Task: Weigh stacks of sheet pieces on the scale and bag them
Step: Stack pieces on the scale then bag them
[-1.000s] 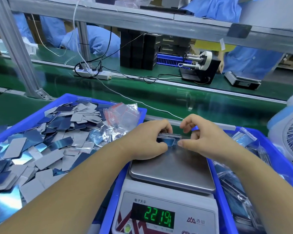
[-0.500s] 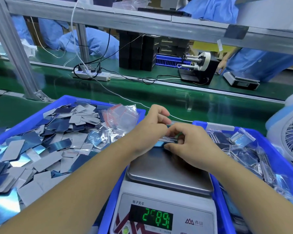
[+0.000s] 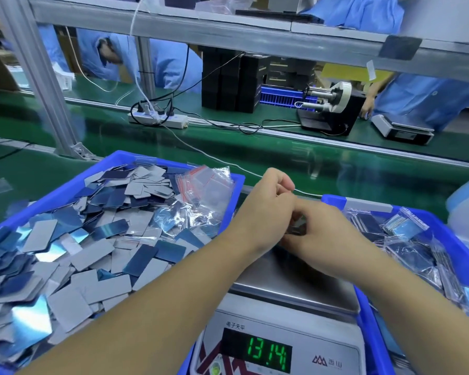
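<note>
Both my hands meet over the far edge of the scale [image 3: 295, 282] pan. My left hand [image 3: 263, 215] has its fingers curled in, tips pinched together at the top; my right hand [image 3: 322, 234] is curled beside it, touching it. Between them I grasp a small stack of sheet pieces [image 3: 295, 228], only a dark sliver of it showing past my right fingers; blurred, so I cannot tell how many pieces or whether it touches the pan. The green display [image 3: 267, 354] reads 13.14.

Left of the scale: a blue bin [image 3: 114, 163] heaped with loose sheet pieces [image 3: 92, 239], grey and mirror-blue, lying at all angles. A bundle of empty zip bags [image 3: 209, 185] with red seal strips rests at its far right corner.

Right of the scale: a second blue bin [image 3: 444, 234] holding filled bags [image 3: 406, 239].

Beyond, the green counter [image 3: 282, 158]; a white power strip [image 3: 157, 119] with cables, a black dispenser machine [image 3: 331, 109], another scale [image 3: 404, 128]. People in blue coats work on the far side.
</note>
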Demonstrator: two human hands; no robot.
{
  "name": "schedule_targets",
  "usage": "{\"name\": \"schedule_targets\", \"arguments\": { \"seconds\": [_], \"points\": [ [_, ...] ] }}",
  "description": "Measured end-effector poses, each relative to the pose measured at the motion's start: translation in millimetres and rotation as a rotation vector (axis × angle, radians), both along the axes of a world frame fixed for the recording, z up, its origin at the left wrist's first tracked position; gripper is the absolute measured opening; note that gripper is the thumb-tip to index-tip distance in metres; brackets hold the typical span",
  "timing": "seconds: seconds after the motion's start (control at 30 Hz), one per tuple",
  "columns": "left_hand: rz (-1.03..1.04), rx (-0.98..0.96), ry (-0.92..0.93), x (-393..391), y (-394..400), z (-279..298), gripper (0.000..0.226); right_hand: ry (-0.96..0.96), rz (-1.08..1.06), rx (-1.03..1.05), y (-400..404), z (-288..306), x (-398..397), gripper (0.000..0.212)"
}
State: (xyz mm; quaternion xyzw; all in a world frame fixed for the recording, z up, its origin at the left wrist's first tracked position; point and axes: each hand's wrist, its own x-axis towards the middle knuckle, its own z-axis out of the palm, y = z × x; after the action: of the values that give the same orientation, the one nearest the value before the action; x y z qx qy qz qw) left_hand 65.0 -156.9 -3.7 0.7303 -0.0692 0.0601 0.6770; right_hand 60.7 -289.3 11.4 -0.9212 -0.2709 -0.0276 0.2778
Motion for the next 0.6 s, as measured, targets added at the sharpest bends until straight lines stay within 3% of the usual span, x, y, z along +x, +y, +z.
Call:
{"name": "schedule_targets", "arguments": {
  "seconds": [0.13,0.27,0.33,0.4,0.5,0.6],
  "points": [
    [-0.109,0.121,0.073,-2.0,-0.7,0.7,0.018,-0.028,0.009,0.022,4.2,-4.1,-5.2,0.037],
    [-0.177,0.064,0.116,-3.0,12.1,11.0,0.026,-0.008,0.022,0.019,1.1,1.6,-5.0,0.021],
    [-0.111,0.035,0.098,0.3,21.7,18.4,0.021,-0.056,0.004,0.024,-1.3,2.8,-4.2,0.017],
    [0.079,0.094,0.077,9.0,41.2,23.3,0.020,-0.071,0.000,0.034,-2.6,2.9,-4.2,0.019],
    [0.377,0.537,0.149,17.2,87.1,20.0,0.013,0.004,0.003,-0.016,-2.1,-0.3,-4.4,0.021],
    [0.290,0.994,0.363,16.0,113.6,10.4,0.010,-0.005,-0.003,-0.037,-1.7,-1.8,-3.0,0.021]
  ]
}}
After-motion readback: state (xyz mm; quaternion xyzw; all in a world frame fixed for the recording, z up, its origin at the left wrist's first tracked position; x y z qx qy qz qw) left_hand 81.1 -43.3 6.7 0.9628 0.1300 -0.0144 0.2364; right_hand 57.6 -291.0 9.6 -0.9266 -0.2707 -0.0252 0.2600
